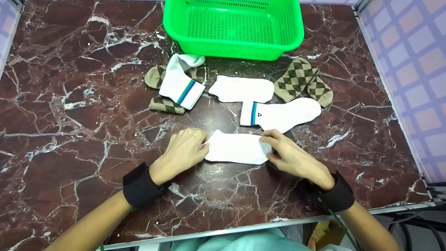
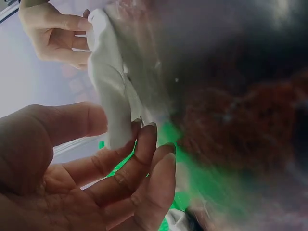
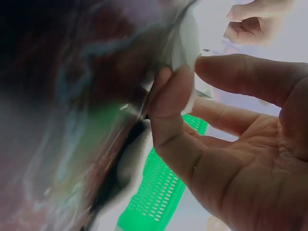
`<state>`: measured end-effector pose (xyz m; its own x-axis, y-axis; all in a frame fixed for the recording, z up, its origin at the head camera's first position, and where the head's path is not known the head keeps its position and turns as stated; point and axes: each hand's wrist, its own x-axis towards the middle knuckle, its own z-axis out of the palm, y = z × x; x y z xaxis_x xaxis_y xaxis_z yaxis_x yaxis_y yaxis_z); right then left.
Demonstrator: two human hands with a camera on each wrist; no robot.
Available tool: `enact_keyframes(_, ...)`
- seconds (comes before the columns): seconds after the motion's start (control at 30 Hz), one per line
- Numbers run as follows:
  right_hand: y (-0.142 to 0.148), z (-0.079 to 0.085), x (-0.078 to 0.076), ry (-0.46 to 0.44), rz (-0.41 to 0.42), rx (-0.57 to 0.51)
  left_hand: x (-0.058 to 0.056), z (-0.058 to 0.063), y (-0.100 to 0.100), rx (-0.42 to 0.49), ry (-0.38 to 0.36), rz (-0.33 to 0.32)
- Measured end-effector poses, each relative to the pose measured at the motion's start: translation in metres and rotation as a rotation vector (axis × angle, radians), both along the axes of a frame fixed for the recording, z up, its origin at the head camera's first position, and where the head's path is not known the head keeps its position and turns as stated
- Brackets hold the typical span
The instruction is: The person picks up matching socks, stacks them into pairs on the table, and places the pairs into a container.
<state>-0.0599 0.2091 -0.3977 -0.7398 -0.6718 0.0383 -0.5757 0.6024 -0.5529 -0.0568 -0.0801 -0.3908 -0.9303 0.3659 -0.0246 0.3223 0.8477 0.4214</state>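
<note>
A plain white sock (image 1: pixel 237 148) lies stretched sideways near the front of the table, between both hands. Its left end is pinched by my left hand (image 1: pixel 184 150), thumb on one side and fingers on the other in the left wrist view, where the sock (image 2: pixel 110 82) looks slightly raised. My right hand (image 1: pixel 292 153) grips the right end, the thumb and fingertips closing on the cloth (image 3: pixel 185 43) in the right wrist view. Just beyond lies a white sock with a blue and green stripe (image 1: pixel 289 113), and behind that another plain white sock (image 1: pixel 244 89).
A green basket (image 1: pixel 230 48) stands at the back. At the left, a striped white sock (image 1: pixel 177 82) lies over a brown checkered sock (image 1: pixel 167 105). Another checkered sock (image 1: pixel 296 78) lies at the right. The marbled table (image 1: pixel 87 139) ends at a metal front edge.
</note>
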Motion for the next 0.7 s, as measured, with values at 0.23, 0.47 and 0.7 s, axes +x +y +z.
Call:
enact_keyframes(0.23,0.0021,-0.0044,0.0013,0.058,0.001,0.016,-0.0002,-0.0046,0.0029,-0.029,0.019,-0.019)
enact_keyframes(0.47,0.0,-0.0076,0.0004,0.118,0.012,-0.012,0.001,-0.0062,0.0029,-0.04,0.107,-0.036)
enact_keyframes(0.7,-0.0013,-0.0088,0.0007,0.135,0.013,0.0,0.0022,-0.007,0.0028,-0.044,0.157,-0.042)
